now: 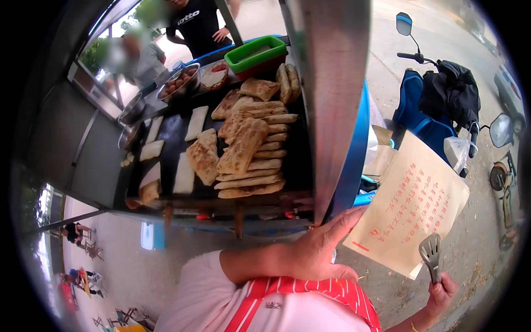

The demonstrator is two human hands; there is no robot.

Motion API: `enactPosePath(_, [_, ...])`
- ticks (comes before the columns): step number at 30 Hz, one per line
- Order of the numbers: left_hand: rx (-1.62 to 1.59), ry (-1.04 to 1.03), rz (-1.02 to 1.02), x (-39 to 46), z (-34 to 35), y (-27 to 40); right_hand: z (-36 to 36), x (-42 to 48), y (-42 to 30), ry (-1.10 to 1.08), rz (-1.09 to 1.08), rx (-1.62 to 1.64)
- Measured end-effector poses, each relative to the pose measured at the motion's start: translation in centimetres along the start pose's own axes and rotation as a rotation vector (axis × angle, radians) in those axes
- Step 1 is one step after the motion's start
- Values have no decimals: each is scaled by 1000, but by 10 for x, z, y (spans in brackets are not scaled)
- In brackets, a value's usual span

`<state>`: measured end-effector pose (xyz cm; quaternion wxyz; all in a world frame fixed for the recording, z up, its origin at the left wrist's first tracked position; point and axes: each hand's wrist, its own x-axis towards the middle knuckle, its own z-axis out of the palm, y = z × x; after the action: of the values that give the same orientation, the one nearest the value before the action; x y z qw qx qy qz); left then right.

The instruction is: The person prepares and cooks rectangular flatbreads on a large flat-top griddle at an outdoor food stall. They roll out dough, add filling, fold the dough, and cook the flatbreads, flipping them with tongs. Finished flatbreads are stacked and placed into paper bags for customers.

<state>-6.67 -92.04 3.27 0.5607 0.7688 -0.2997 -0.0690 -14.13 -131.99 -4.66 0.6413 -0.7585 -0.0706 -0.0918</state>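
Note:
My left hand reaches across above the red striped apron, thumb spread from the fingers. Its fingertips meet the left edge of a tan paper bag with red writing; whether they grip it is hidden. At the lower right my right hand is closed on the handle of a slotted metal serving tool. The tool's head points up and overlaps the bag's lower right edge. On the dark griddle at the left lie a stack of browned flatbreads and several pale dough pieces.
Behind the griddle stand a green plastic basket, a metal bowl of eggs and other bowls. A metal post separates the griddle from the bag. A blue scooter is parked at the right. A person in black stands beyond the stall.

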Motion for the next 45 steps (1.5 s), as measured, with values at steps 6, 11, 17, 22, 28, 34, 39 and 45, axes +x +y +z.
enactPosePath(6, [411, 617, 661, -109, -53, 39, 109, -51, -85, 64, -273, -236])
enactPosePath(11, [944, 483, 354, -223, -87, 72, 235, -67, -132, -153, -106, -88])
enactPosePath(17, [785, 373, -106, -291, -131, 44, 356, -90, -180, -370, 61, -44])
enactPosePath(22, [624, 516, -217, -342, -165, 26, 435, -89, -202, -428, 32, -192])
enactPosePath(28, [919, 768, -228, -342, -219, -4, 497, -65, -188, -481, 125, -10])
enactPosePath(34, [933, 799, -271, -325, -316, -21, 493, -27, -162, -367, 597, 330])
enactPosePath(39, [782, 821, -347, -298, -383, -47, 490, -7, -155, -260, 841, 65])
enactPosePath(45, [955, 485, -444, -246, -409, -98, 526, 23, -166, -306, 838, -60])
